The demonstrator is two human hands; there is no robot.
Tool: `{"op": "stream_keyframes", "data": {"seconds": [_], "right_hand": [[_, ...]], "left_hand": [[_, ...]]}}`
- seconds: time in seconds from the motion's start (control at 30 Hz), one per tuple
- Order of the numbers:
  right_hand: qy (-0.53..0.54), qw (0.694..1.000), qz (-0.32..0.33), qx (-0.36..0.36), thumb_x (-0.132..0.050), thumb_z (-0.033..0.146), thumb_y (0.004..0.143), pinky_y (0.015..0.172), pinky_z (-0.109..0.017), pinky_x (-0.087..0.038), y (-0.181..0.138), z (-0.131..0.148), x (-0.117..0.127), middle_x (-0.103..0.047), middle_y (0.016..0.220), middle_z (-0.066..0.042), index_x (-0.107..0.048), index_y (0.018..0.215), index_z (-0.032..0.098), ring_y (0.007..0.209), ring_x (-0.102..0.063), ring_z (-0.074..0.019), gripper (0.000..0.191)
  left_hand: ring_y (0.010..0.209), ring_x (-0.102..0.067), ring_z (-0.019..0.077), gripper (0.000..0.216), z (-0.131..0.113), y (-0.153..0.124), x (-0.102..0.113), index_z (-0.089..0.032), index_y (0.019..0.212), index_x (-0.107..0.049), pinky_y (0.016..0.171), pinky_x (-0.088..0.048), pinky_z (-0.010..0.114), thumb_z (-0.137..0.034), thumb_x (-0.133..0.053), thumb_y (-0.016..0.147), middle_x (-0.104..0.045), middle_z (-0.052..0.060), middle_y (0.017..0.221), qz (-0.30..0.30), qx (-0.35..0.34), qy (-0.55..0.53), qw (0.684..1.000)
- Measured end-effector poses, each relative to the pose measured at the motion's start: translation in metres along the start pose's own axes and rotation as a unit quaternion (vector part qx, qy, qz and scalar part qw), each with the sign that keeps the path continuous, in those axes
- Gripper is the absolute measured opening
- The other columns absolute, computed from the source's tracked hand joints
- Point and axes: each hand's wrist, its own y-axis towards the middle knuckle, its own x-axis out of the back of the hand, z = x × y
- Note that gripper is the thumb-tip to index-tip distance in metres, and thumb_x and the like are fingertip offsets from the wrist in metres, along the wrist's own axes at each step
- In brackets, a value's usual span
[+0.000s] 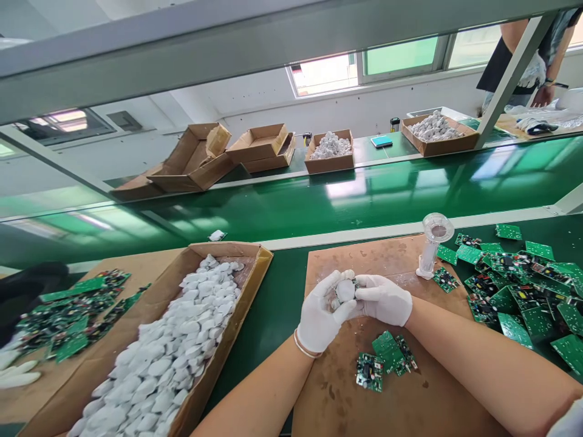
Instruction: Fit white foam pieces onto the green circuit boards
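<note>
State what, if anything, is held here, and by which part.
A white shell with a green board in it. The left grip wraps its left side; the right grip pinches its right edge.

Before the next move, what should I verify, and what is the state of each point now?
1. Both hands grip the white shell: ok, the left hand and right hand close around it.
2. The inside of the shell is visible: cannot tell, the hands cover it.
3. The loose boards lie near the hands, on the cardboard mat: ok.
4. The box holds many shells: ok.
5. The clear stand is upright, apart from the hands: ok.
</note>
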Motion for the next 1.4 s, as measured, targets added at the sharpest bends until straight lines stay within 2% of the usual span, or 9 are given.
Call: {"op": "stream_keyframes", "data": {"seconds": [0.17, 0.37, 0.53, 0.67, 0.83, 0.93, 1.13, 1.23, 1.4], "right_hand": [[-0.010, 0.998, -0.044, 0.035, -0.082, 0.026, 0.070, 0.078, -0.032, -0.053, 0.003, -0.001, 0.000, -0.063, 0.087, -0.006, -0.065, 0.089, 0.011, 0.083, -0.064, -0.0180, 0.029], [-0.012, 0.998, -0.017, 0.062, -0.079, 0.032, 0.074, 0.078, -0.032, -0.051, 0.002, -0.001, -0.005, -0.061, 0.084, -0.004, -0.066, 0.088, 0.012, 0.078, -0.059, -0.0151, 0.027], [-0.040, 0.995, -0.053, 0.071, -0.077, 0.039, 0.075, 0.080, -0.032, -0.049, 0.003, -0.003, -0.006, -0.061, 0.086, -0.005, -0.065, 0.089, 0.013, 0.081, -0.058, -0.0158, 0.031], [-0.099, 0.989, -0.068, 0.081, -0.074, 0.041, 0.078, 0.084, -0.032, -0.046, 0.004, -0.009, -0.003, -0.062, 0.092, -0.005, -0.064, 0.093, 0.014, 0.087, -0.057, -0.0173, 0.032], [-0.160, 0.979, -0.076, 0.105, -0.070, 0.048, 0.079, 0.070, -0.027, -0.042, 0.006, -0.013, 0.005, -0.059, 0.080, -0.002, -0.060, 0.083, 0.014, 0.074, -0.052, -0.0137, 0.035], [-0.219, 0.961, -0.120, 0.120, -0.071, 0.049, 0.077, 0.068, -0.028, -0.041, 0.006, -0.013, 0.008, -0.057, 0.076, -0.001, -0.057, 0.079, 0.014, 0.071, -0.050, -0.0138, 0.037], [-0.162, 0.981, -0.053, 0.096, -0.064, 0.048, 0.083, 0.066, -0.028, -0.040, 0.003, -0.005, 0.002, -0.055, 0.072, -0.001, -0.057, 0.073, 0.015, 0.069, -0.051, -0.0142, 0.035], [-0.186, 0.975, -0.084, 0.091, -0.065, 0.051, 0.081, 0.060, -0.027, -0.037, 0.004, -0.005, 0.000, -0.054, 0.066, -0.001, -0.055, 0.066, 0.016, 0.063, -0.048, -0.0130, 0.040], [-0.239, 0.959, -0.109, 0.111, -0.062, 0.055, 0.081, 0.060, -0.028, -0.038, 0.008, -0.008, 0.002, -0.054, 0.062, 0.000, -0.054, 0.062, 0.017, 0.060, -0.048, -0.0131, 0.044]], "left_hand": [[0.127, -0.052, 0.0308, 0.060, -0.002, 0.006, 0.003, -0.020, 0.135, -0.043, 0.095, -0.056, 0.044, -0.027, -0.069, 0.082, -0.052, 0.020, 0.139, 0.102, -0.033, -0.125, 0.986], [0.123, -0.056, 0.0302, 0.057, 0.006, 0.013, 0.006, -0.019, 0.127, -0.050, 0.097, -0.055, 0.043, -0.021, -0.076, 0.076, -0.058, 0.021, 0.132, 0.073, -0.005, -0.137, 0.988], [0.126, -0.054, 0.0270, 0.058, 0.000, 0.013, 0.005, -0.021, 0.135, -0.043, 0.101, -0.052, 0.044, -0.014, -0.067, 0.082, -0.054, 0.019, 0.137, 0.107, -0.086, -0.055, 0.989], [0.123, -0.057, 0.0266, 0.070, 0.002, 0.011, 0.004, -0.023, 0.138, -0.038, 0.097, -0.055, 0.044, -0.014, -0.072, 0.078, -0.057, 0.018, 0.135, 0.086, -0.123, 0.005, 0.989], [0.120, -0.060, 0.0260, 0.071, 0.012, 0.011, 0.004, -0.026, 0.139, -0.040, 0.099, -0.054, 0.045, -0.014, -0.073, 0.077, -0.059, 0.014, 0.133, 0.078, -0.148, 0.077, 0.983], [0.121, -0.059, 0.0264, 0.068, 0.012, 0.011, 0.004, -0.027, 0.138, -0.043, 0.100, -0.053, 0.044, -0.015, -0.072, 0.078, -0.059, 0.012, 0.134, 0.090, -0.146, 0.109, 0.979], [0.123, -0.057, 0.0260, 0.069, 0.001, 0.012, 0.003, -0.028, 0.140, -0.044, 0.112, -0.041, 0.048, -0.015, -0.071, 0.078, -0.056, 0.009, 0.137, 0.117, -0.137, 0.126, 0.976], [0.123, -0.057, 0.0260, 0.071, -0.001, 0.012, 0.002, -0.030, 0.139, -0.045, 0.116, -0.033, 0.051, -0.014, -0.073, 0.076, -0.058, 0.007, 0.136, 0.117, -0.131, 0.145, 0.974], [0.126, -0.054, 0.0269, 0.067, 0.006, 0.010, -0.001, -0.026, 0.139, -0.045, 0.108, -0.046, 0.047, -0.015, -0.070, 0.078, -0.056, 0.011, 0.137, 0.120, -0.097, 0.081, 0.985]]}}
